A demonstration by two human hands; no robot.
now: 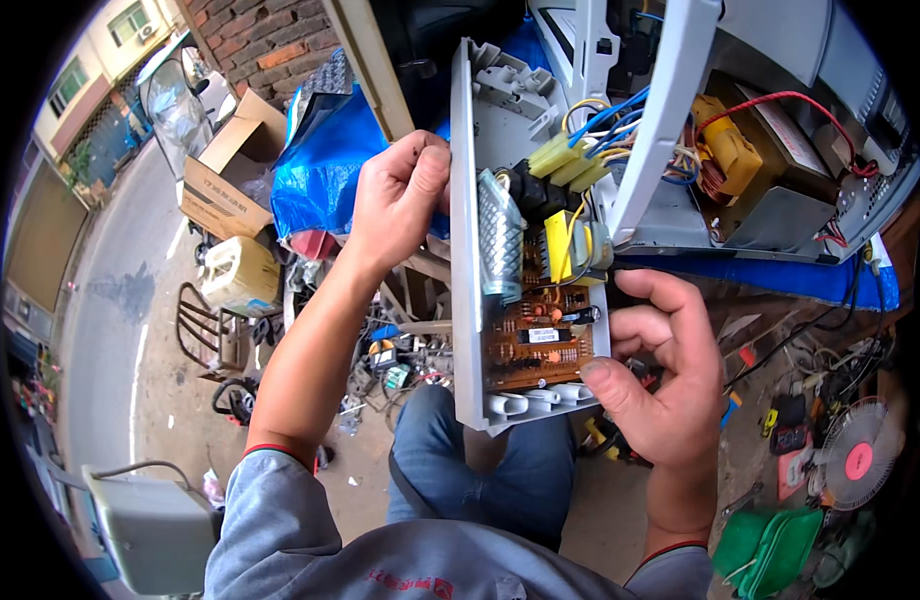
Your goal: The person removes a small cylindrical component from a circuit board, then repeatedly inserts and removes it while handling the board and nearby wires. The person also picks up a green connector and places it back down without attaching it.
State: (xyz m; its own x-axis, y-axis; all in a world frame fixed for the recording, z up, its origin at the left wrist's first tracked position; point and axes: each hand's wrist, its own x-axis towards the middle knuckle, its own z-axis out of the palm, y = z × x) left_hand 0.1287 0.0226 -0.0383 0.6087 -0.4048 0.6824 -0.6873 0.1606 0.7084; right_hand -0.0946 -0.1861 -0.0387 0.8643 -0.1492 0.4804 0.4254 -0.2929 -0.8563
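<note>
A grey plastic control panel (464,250) stands over my lap with its inner side up. Inside it lie a brown circuit board (540,350), a yellow-wrapped transformer (560,245) and a tubular part in clear bubble-like wrap (501,235). My left hand (405,190) is closed on the panel's left edge, its fingertips hidden behind the rim. At the lower right edge, beside the board, my right hand (670,365) has its thumb on the rim and its other fingers curled against the side. Blue, white and yellow wires with pale connectors (570,160) run from the panel into an opened microwave oven (670,100).
Inside the oven's housing sits a yellow-taped coil (730,150) with a red wire. Blue sheeting (325,160) hangs at left, near a cardboard box (230,170) and a yellowish jerrycan (242,275). Scrap parts, a fan (860,460) and a green plastic thing (770,550) lie on the ground.
</note>
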